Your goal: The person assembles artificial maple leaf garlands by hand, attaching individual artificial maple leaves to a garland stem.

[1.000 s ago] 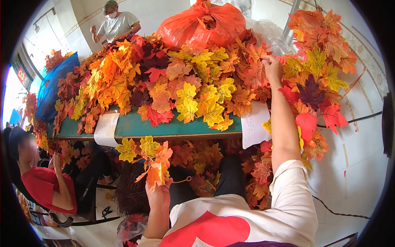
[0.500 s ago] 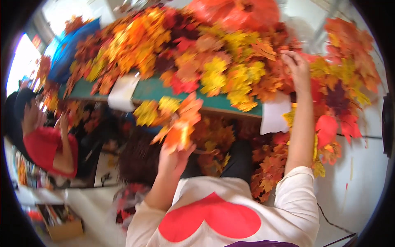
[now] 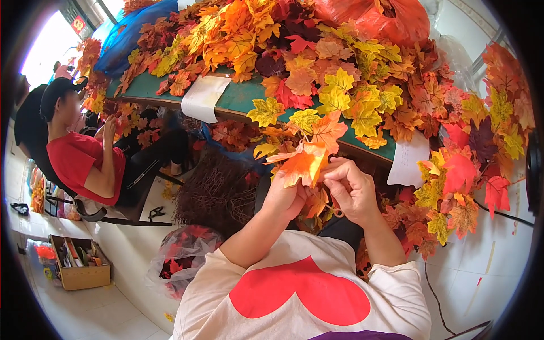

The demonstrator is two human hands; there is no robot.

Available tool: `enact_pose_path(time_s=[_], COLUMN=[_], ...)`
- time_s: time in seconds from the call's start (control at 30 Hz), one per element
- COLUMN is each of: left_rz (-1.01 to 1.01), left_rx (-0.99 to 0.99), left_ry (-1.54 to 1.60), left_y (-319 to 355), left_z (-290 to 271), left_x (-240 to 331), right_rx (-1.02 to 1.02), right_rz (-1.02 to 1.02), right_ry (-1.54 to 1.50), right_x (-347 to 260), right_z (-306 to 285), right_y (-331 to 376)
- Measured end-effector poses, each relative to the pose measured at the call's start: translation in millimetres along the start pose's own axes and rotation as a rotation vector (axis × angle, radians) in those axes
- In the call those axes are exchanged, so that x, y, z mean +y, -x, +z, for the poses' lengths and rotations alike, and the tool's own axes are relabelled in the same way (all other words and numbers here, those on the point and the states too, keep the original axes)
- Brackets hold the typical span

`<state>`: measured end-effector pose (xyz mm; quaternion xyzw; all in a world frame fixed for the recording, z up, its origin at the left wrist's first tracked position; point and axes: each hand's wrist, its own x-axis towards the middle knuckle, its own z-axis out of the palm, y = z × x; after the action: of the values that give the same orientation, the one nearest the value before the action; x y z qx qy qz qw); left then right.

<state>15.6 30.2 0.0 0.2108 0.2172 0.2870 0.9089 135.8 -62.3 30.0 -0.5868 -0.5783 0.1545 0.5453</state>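
My left hand (image 3: 286, 198) is closed around the stem of a spray of artificial maple leaves (image 3: 306, 163), orange at the front with yellow leaves behind. Close by on the right, my right hand (image 3: 354, 191) pinches thumb and fingers together at the base of the orange leaves. What lies in that pinch is too small to make out. A thin tan stem end with a small loop (image 3: 338, 213) sticks out below the right fingers. Beyond both hands, a heap of loose artificial leaves (image 3: 345, 93) in orange, yellow and red covers much of the green tabletop (image 3: 238, 102).
Paper sheets (image 3: 205, 97) hang over the table edge. Red (image 3: 396, 25) and blue (image 3: 124, 42) bags stand behind. Leaf garlands (image 3: 453, 184) hang at right. Dark stems (image 3: 207, 192), a clear bag (image 3: 184, 255) and a cardboard box (image 3: 85, 276) are at left, near a seated co-worker (image 3: 85, 164).
My right hand has come back from the leaf heap to the spray, beside my left hand. The left hand still holds the spray. The whole view has shifted.
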Motion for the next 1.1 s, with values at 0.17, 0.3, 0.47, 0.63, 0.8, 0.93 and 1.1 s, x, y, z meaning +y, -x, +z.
enact_pose_path(time_s=[0.17, 0.3, 0.47, 0.63, 0.8, 0.93, 1.1], left_rz=[0.050, 0.019, -0.108, -0.091, -0.117, -0.128, -0.013], left_rx=[-0.035, -0.120, -0.100, -0.084, -0.124, -0.156, -0.202], left_ry=[-0.086, -0.102, -0.170, -0.073, 0.074, 0.128, 0.071], left_y=[-4, -3, 4, 8, 7, 7, 5], left_z=[-12, -7, 5, -4, -6, -3, -6], left_x=[-8, -17, -12, -5, 3, 4, -8], right_rx=[-0.151, -0.248, -0.176, -0.075, -0.083, -0.066, -0.178], right_rz=[-0.383, -0.492, -0.369, -0.138, -0.051, 0.068, -0.232], right_ry=[0.276, 0.529, 0.477, 0.271, 0.233, 0.039, 0.342], right_x=[-9, -13, 2, 5, -10, -11, -31], right_z=[-2, -9, -15, -23, -22, -16, -17], right_y=[-8, -21, -47, -45, -26, -9, -20])
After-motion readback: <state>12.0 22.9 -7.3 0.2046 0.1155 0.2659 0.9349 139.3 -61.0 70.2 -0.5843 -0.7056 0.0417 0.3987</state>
